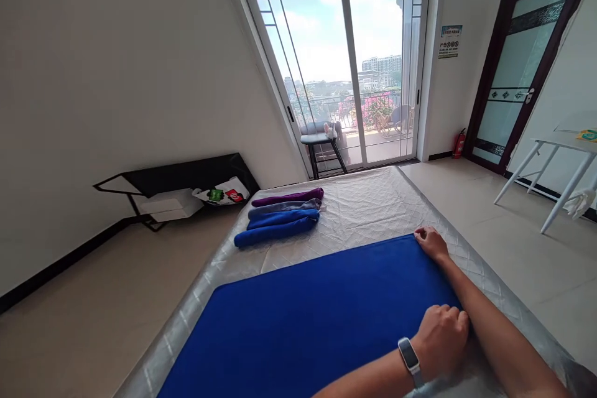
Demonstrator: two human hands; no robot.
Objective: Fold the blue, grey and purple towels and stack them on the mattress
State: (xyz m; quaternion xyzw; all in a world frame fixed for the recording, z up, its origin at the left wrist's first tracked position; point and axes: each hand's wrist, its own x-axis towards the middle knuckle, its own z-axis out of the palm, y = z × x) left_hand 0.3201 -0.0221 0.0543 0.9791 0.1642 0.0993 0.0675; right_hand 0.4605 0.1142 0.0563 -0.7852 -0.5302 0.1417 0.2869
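A blue cloth [321, 317] lies spread flat over the quilted mattress [368, 205]. My right hand [431, 242] pinches its far right corner between thumb and fingers. Closer to me, my left hand [442, 339], with a grey fitness band [409, 357] on the wrist, is closed at the cloth's right edge; its fingertips are partly hidden. Beyond the cloth, several rolled cloths lie side by side: a purple roll [286, 197], a grey-blue roll [284, 207] and blue rolls [277, 231].
A black-framed rack [186, 174] with a white box and a printed bag lies by the left wall. A black stool [319, 140] stands before the sliding glass door [321, 62]. To the right are a white table [566, 144], a red fire extinguisher [459, 143] and a dark-framed door [527, 62].
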